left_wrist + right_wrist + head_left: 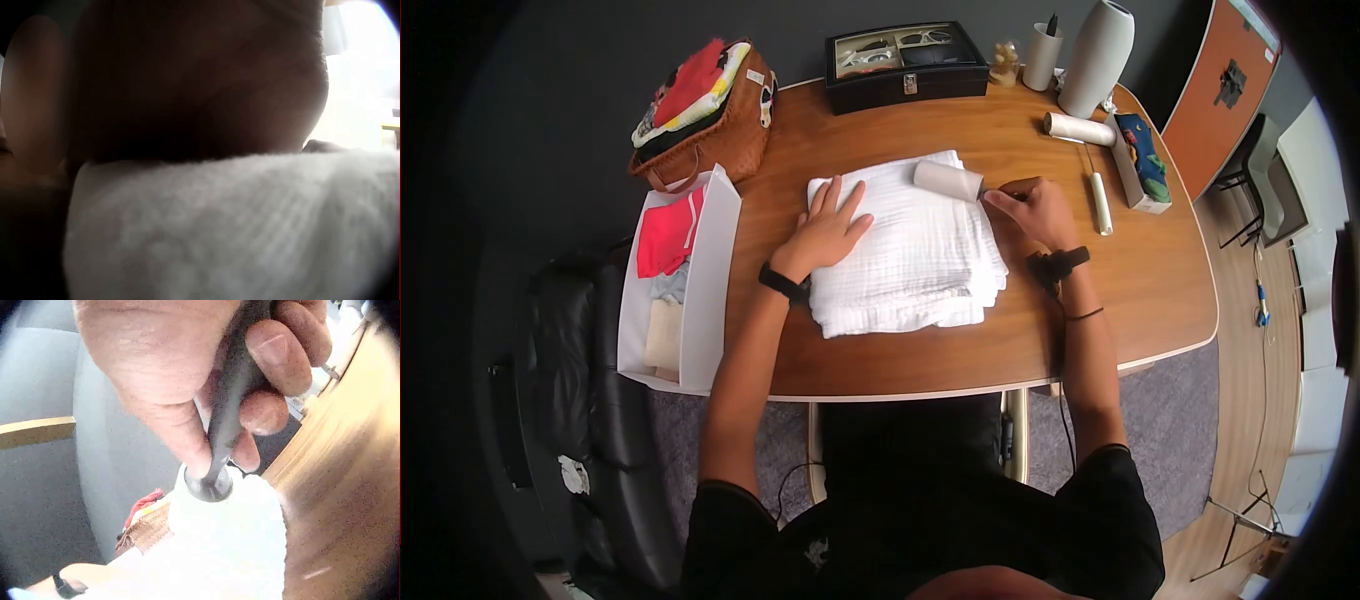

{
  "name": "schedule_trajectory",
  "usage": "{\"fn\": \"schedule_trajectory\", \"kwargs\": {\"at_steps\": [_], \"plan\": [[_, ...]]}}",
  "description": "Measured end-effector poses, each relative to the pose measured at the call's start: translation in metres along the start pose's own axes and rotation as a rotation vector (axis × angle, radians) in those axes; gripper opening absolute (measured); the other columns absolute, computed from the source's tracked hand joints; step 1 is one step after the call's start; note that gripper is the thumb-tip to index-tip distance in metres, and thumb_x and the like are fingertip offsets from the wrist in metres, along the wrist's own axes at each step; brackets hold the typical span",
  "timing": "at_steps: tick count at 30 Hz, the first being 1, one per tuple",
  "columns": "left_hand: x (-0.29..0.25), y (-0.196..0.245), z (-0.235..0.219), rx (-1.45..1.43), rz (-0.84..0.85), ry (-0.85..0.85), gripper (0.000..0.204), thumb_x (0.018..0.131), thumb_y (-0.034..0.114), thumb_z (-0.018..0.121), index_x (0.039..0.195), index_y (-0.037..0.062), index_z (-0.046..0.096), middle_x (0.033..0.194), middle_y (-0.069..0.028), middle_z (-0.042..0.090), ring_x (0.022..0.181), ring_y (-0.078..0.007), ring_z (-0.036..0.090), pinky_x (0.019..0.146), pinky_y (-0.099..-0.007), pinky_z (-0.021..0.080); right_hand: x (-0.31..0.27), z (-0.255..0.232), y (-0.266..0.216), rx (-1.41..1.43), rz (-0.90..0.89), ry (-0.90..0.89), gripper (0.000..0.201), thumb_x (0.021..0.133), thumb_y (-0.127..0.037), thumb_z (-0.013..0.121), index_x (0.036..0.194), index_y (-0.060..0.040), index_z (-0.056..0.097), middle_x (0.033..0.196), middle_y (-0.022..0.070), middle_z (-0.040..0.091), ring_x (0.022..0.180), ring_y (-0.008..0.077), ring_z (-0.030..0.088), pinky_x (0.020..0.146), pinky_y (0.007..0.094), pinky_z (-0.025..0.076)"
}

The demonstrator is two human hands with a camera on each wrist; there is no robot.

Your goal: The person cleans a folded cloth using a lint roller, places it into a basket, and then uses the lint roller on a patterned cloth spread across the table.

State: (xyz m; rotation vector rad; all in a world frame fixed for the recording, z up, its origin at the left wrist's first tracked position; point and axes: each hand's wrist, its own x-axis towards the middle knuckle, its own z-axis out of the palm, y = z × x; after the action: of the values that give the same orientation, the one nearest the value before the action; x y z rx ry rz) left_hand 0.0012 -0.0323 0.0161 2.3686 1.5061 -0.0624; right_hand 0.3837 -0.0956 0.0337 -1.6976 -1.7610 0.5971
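Observation:
A folded white crinkled cloth (900, 255) lies on the wooden table in front of the person. The left hand (828, 232) rests on its left side, fingers spread and straight. In the left wrist view the palm (206, 81) is dark and blurred over the cloth (237, 231). The right hand (1040, 212) grips the dark grey handle (231, 394) of a lint roller (947, 181), fingers curled round it and thumb along it near the roller's end. The white roll lies over the upper right part of the cloth, pointing left.
Left of the cloth stands a white box (710, 275) with folded clothes, behind it a brown bag (735, 130) of clothes. A black glasses case (910, 85) sits at the back. On the right are another lint roller (1080, 130), a small box (1140, 165) and a white vase (1097, 60).

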Motion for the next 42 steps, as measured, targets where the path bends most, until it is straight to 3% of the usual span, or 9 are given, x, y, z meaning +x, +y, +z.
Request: {"fn": "schedule_trajectory", "kwargs": {"at_steps": [9,16,19,22,26,28,29,35,42], "plan": [[-0.072,0.008,-0.029,0.069,0.126,-0.108,0.136,0.074,0.081,0.085,0.171,0.0008,0.033,0.173,-0.0403,0.025,0.16,-0.057,0.023,0.128,-0.0577,0.034,-0.018,-0.005,-0.044,0.117,-0.121,-0.144,0.033,0.094,-0.037,0.084,0.102,-0.0048,0.086,0.083,0.0178,0.079,0.073,0.0334,0.074,0.071,0.04,0.057],[-0.052,0.008,-0.011,0.151,-0.089,0.091,0.132,0.076,0.086,0.078,0.161,-0.0089,0.046,0.151,-0.0441,0.054,0.147,-0.0532,0.048,0.118,-0.0538,0.047,-0.015,0.004,-0.034,0.048,-0.138,0.049,0.039,0.097,-0.044,0.08,0.104,-0.0051,0.086,0.081,0.0168,0.077,0.069,0.0297,0.072,0.07,0.0401,0.057],[-0.033,0.001,0.007,0.355,-0.32,0.323,0.128,0.082,0.1,0.054,0.143,-0.0123,0.064,0.1,-0.0278,0.08,0.097,-0.0438,0.076,0.08,-0.0488,0.061,-0.015,-0.003,-0.045,0.032,-0.04,0.058,0.043,0.097,-0.047,0.079,0.106,-0.0062,0.085,0.081,0.0165,0.078,0.071,0.032,0.074,0.07,0.0416,0.057],[-0.027,0.017,-0.02,0.271,-0.367,0.001,0.117,0.088,0.092,0.057,0.139,-0.0119,0.067,0.093,-0.0238,0.08,0.086,-0.0438,0.076,0.077,-0.0488,0.061,-0.019,-0.004,-0.051,0.039,-0.007,-0.018,0.038,0.098,-0.042,0.077,0.105,-0.0055,0.085,0.085,0.0177,0.078,0.075,0.0339,0.074,0.073,0.0423,0.058],[-0.043,0.049,-0.015,0.289,-0.303,-0.035,0.105,0.097,0.081,0.059,0.144,-0.0125,0.063,0.114,-0.0294,0.077,0.105,-0.0473,0.073,0.09,-0.0503,0.06,-0.012,0.016,-0.021,0.121,-0.219,-0.219,0.032,0.097,-0.031,0.071,0.109,-0.0038,0.083,0.092,0.0207,0.079,0.081,0.0345,0.074,0.079,0.0429,0.057],[-0.043,0.046,0.012,0.262,0.11,0.438,0.1,0.105,0.073,0.054,0.154,-0.0146,0.051,0.146,-0.0407,0.059,0.13,-0.0563,0.06,0.11,-0.0582,0.051,-0.006,0.02,-0.01,0.235,-0.186,-0.28,0.035,0.101,-0.032,0.072,0.114,-0.0006,0.08,0.086,0.0174,0.075,0.078,0.025,0.067,0.075,0.0408,0.053],[-0.043,0.052,0.014,0.195,0.024,0.214,0.096,0.11,0.067,0.049,0.161,-0.0136,0.039,0.168,-0.0426,0.032,0.154,-0.0604,0.033,0.124,-0.0683,0.032,-0.003,0.022,-0.006,0.238,-0.183,-0.277,0.035,0.101,-0.032,0.072,0.114,-0.0006,0.08,0.086,0.0174,0.075,0.078,0.025,0.067,0.075,0.0408,0.053],[-0.044,0.047,0.032,0.098,0.032,0.182,0.093,0.114,0.06,0.044,0.169,-0.0111,0.021,0.174,-0.0427,0.015,0.163,-0.0619,0.008,0.127,-0.0766,0.011,0.013,0.029,0.003,0.023,0.019,0.066,0.042,0.102,-0.039,0.067,0.111,-0.001,0.081,0.081,0.0203,0.075,0.073,0.0304,0.07,0.073,0.0419,0.056],[-0.057,0.05,0.032,0.07,0.082,0.116,0.109,0.105,0.069,0.056,0.17,-0.0102,0.018,0.175,-0.0438,0.012,0.164,-0.0612,0.006,0.13,-0.0725,0.009,0.005,0.035,0.009,0.553,0.016,-0.611,0.021,0.101,-0.022,0.074,0.101,-0.0026,0.083,0.074,-0.0048,0.067,0.065,0.0059,0.05,0.059,0.0263,0.041]]}}
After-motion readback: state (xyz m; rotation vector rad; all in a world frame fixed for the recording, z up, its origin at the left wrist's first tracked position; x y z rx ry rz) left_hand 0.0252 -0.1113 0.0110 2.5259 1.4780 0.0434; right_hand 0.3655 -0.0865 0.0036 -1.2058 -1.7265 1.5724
